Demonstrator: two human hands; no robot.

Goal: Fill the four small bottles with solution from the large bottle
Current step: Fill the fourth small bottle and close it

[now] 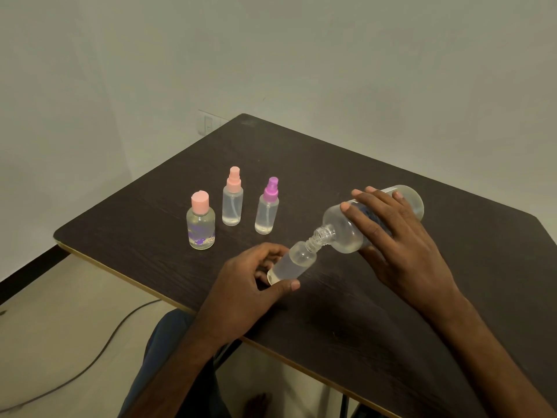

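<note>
My right hand (394, 236) grips the large clear bottle (346, 227), tipped down to the left with its open threaded neck against the mouth of a small uncapped clear bottle (297, 260). My left hand (253, 285) holds that small bottle tilted, by its base; it is partly filled with clear liquid. Three capped small bottles stand upright on the table behind: a round one with a pink cap (200, 221), a pink-topped spray bottle (232, 197) and a purple-topped spray bottle (267, 206). Each holds some clear liquid.
The dark wooden table (346, 312) has its near edge running diagonally from left to lower right. A cable (90, 363) lies on the pale floor below. My knee in blue cloth (168, 342) shows under the table edge. A wall socket (206, 123) sits behind the far corner.
</note>
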